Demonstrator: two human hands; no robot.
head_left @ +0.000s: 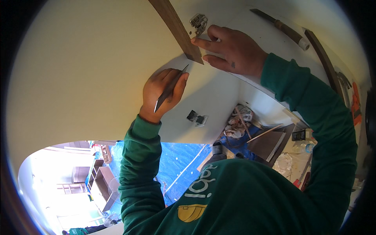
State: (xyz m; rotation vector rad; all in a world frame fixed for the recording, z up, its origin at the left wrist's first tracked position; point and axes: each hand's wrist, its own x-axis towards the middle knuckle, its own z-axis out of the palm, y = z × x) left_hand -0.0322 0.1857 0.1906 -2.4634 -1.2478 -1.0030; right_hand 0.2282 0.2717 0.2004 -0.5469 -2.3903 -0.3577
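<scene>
Left grip [153, 92] pinches a thin, flat, dark tool [167, 91] between the thumb and the bent fingers. The tool slants across the hand. Its sharp top tip points up, near the bottom end of a long brown wood strip [178, 29]. Its other end points down toward the wrist.

Right grip [239, 53] has its fingers spread apart. The hand is on the white board [244, 23], and the pointing fingertip is right at the side of the wood strip. I cannot tell if it presses on the strip. The strip leans from the top down to the space between both hands, along a big cream panel [78, 86]. A shiny metal hinge [198, 23] sits just above the right hand.

Off to the right lies a saw [284, 29] with a dark blade and a round handle. Next to it is a curved dark brown strip [325, 58]. Past that are a metal tool [344, 81] and something orange [355, 102].

Lower down, a small black and silver piece [197, 118] is on the pale panel. Below is the floor with a blue sheet [176, 158]. A messy heap [237, 124], a thin stick [264, 133] and a brown board [268, 143] lie there too. Both sleeves [141, 172] are green.
</scene>
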